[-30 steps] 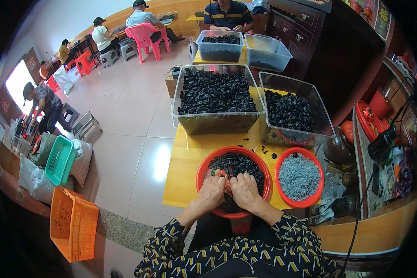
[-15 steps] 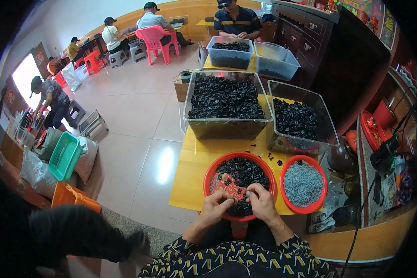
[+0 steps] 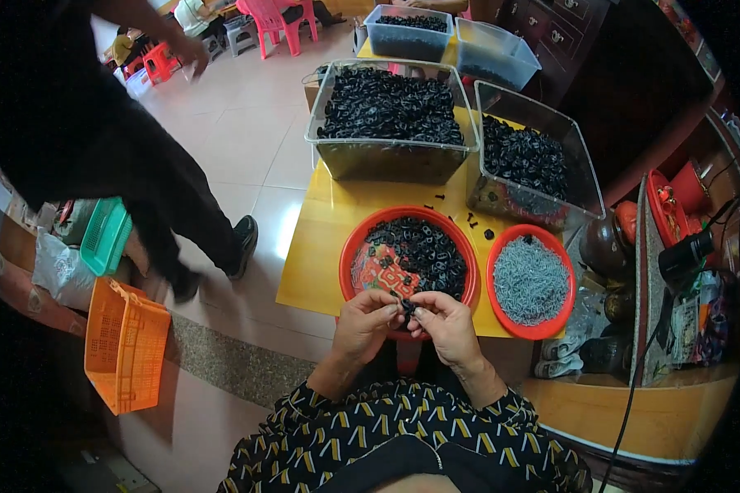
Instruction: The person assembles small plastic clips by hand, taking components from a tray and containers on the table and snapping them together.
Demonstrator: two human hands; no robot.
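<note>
Close together at the near edge of a red basin [image 3: 348, 259], my left hand [image 3: 363, 327] and my right hand [image 3: 450, 329] pinch a small black plastic part [image 3: 408, 309] between their fingertips. Its exact form is partly hidden by the fingers. Inside the basin lie many loose black plastic pieces [image 3: 426, 255], heaped toward the far and right side, with the patterned red bottom showing at the left. Just right of the basin, a smaller red bowl holds a pile of thin silvery screws [image 3: 532, 279], one black piece on top.
On the yellow table [image 3: 312, 263], two clear bins [image 3: 390, 160] full of black pieces stand beyond the basin; a few loose pieces lie nearby. A person in dark clothes [image 3: 123, 156] walks at left, near an orange basket [image 3: 123, 353]. Shelving [image 3: 649, 329] stands at right.
My hands have come together, now meeting at one black part. The view has tilted downward. The passing person has moved from lower left to upper left, uncovering the orange basket.
</note>
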